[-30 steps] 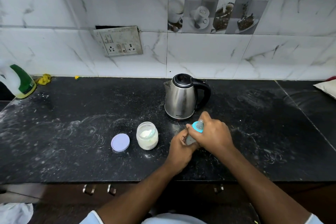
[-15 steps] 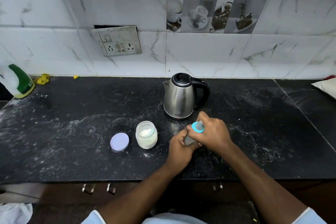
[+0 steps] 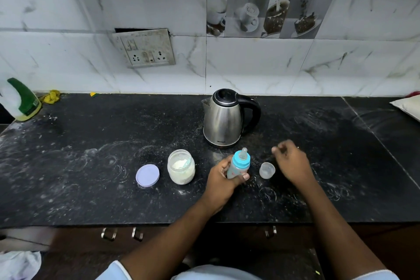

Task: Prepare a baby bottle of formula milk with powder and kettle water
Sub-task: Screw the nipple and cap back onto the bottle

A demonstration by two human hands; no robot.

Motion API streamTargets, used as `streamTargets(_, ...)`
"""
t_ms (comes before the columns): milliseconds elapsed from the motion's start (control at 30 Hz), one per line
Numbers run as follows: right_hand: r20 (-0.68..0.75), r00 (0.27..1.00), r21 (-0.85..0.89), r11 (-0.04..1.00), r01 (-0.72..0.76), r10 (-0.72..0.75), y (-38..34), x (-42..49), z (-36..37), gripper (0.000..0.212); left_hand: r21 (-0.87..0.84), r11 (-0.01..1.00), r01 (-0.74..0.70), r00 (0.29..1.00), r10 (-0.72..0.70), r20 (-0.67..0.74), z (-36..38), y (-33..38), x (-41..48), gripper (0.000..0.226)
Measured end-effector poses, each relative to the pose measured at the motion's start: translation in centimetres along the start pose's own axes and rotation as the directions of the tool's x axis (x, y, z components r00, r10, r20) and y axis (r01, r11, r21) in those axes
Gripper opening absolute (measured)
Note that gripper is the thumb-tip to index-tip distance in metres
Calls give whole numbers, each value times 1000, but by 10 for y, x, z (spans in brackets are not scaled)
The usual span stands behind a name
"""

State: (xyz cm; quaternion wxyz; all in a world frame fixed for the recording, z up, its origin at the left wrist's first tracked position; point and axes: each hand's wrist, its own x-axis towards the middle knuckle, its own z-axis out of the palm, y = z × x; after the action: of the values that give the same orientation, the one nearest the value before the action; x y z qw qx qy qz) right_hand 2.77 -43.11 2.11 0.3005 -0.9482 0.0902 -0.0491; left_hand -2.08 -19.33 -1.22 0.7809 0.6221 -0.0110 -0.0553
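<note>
A small baby bottle (image 3: 238,165) with a blue collar and clear teat stands upright on the black counter (image 3: 91,166), gripped around its body by my left hand (image 3: 221,177). Its clear cap (image 3: 267,170) sits on the counter just right of it. My right hand (image 3: 292,161) hovers beside the cap, fingers loosely curled, holding nothing. An open jar of white powder (image 3: 181,166) stands left of the bottle, its lilac lid (image 3: 147,175) lying flat further left. The steel kettle (image 3: 223,118) with a black handle stands behind the bottle.
A white and green spray bottle (image 3: 19,100) stands at the far left against the wall, next to a yellow scrap (image 3: 51,96). A wall socket (image 3: 145,49) is above the counter. A pale object (image 3: 408,105) lies at the right edge. Drawer handles (image 3: 122,233) sit below the counter front.
My right hand has come off the top of the bottle and moved right. The clear cap now sits on the counter, and the teat is uncovered. My left hand keeps hold of the bottle.
</note>
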Motion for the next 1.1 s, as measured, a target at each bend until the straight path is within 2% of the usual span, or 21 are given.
streamTargets(67,262,965,-249,967,45,23,17,2,12,46,2,1000,12,1000,-12,4,-2,1,2,54)
streamTargets(133,376,926,-269,960,79,30,23,-5,23,67,13,1000,22,999,-22,23,-3,1,3,55)
streamTargets(200,401,916,-231,970,75,25,21,-11,33,76,26,999,32,999,-33,37,-4,0,5,56)
streamTargets(267,413,911,-245,963,115,-3,18,-13,39,63,35,999,42,999,-43,33,-3,2,5,57)
streamTargets(333,399,916,-249,956,156,-46,13,-13,39,33,45,998,47,999,-48,26,-3,2,5,57)
streamTargets(400,346,938,-224,970,98,-15,10,-14,35,13,59,997,46,999,-48,27,-3,2,5,57)
streamTargets(467,284,958,-107,994,-5,35,7,-15,31,13,66,997,48,999,-49,21,-3,3,5,57)
streamTargets(500,265,962,45,996,-77,63,3,-17,29,15,68,996,49,999,-51,19,-3,3,4,58)
streamTargets(533,266,959,238,957,-167,101,-2,-19,28,19,71,996,50,999,-51,18,-2,3,4,58)
streamTargets(600,328,930,558,761,-332,165,-14,-21,24,30,77,996,46,999,-47,20,-1,3,3,59)
streamTargets(633,370,916,654,657,-375,155,-19,-21,21,33,77,996,42,999,-44,21,-1,3,3,59)
streamTargets(700,441,895,797,427,-427,71,-30,-20,13,36,76,996,37,999,-39,25,0,3,2,59)
streamTargets(767,461,887,870,190,-454,6,-41,-21,5,37,84,996,35,999,-38,32,0,3,2,59)
streamTargets(800,442,897,891,118,-439,2,-47,-23,1,35,94,995,36,999,-39,33,0,3,2,58)
streamTargets(833,395,918,913,101,-394,10,-53,-25,-1,34,105,994,36,999,-40,32,0,3,2,58)
streamTargets(867,325,946,935,143,-324,19,-59,-27,-2,33,115,993,37,999,-41,31,-1,3,3,58)
streamTargets(933,144,989,934,334,-129,-19,-70,-34,-5,33,129,991,40,999,-44,31,-2,3,4,59)
streamTargets(1000,10,985,873,482,74,-170,-78,-40,-9,42,133,990,42,998,-47,29,-3,4,4,58)
streamTargets(1100,26,932,806,559,194,-361,-85,-46,-14,60,109,993,39,999,-43,32,-3,9,4,52)
